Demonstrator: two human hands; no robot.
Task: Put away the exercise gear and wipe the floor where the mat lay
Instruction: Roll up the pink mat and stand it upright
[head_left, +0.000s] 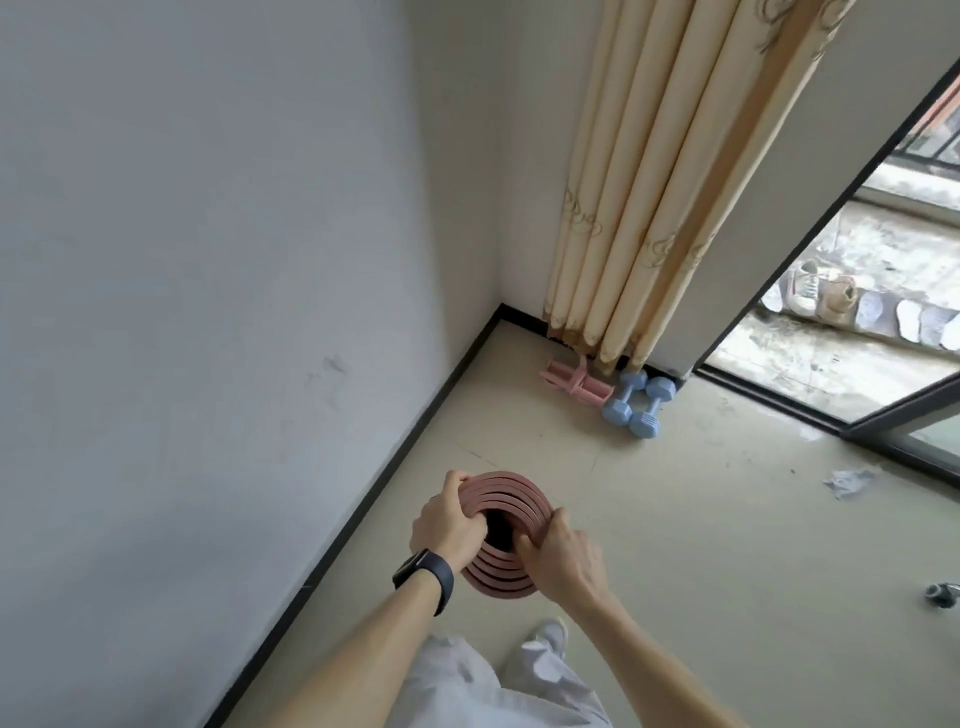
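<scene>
- Two hands hold one rolled mat (506, 491), seen end-on in mid-air above the floor (675, 519), near the left wall (208, 260).
- Mat: dusty pink, foam-like, thick layers wound in a loose spiral, dark hollow core.
- Left hand (449, 522): grip closed on the roll's left rim, fingers curled over the outer layers. Black smartwatch (423, 571) on the wrist.
- Right hand (563, 558): grip closed on the right rim, thumb tucked at the core's edge.
- Dumbbells (636, 402): a pale blue pair with hexagonal matte ends, lying touching on the floor by the curtain (639, 208) hem.
- Pink plastic item (574, 384) just beside them in the corner; what it is, cannot tell.
- Curtain: cream fabric, deep folds, faint gold swirl print.
- Floor: beige smooth tile, specks of dirt; crumpled pale wad (849, 483) well apart on the right; small grey object (943, 595) at the right edge.
- Wall: white, scuffed, with a black baseboard (395, 452).
- Dark-framed sliding door (779, 400) open to a rough concrete balcony with shoes (831, 296) in a row.
</scene>
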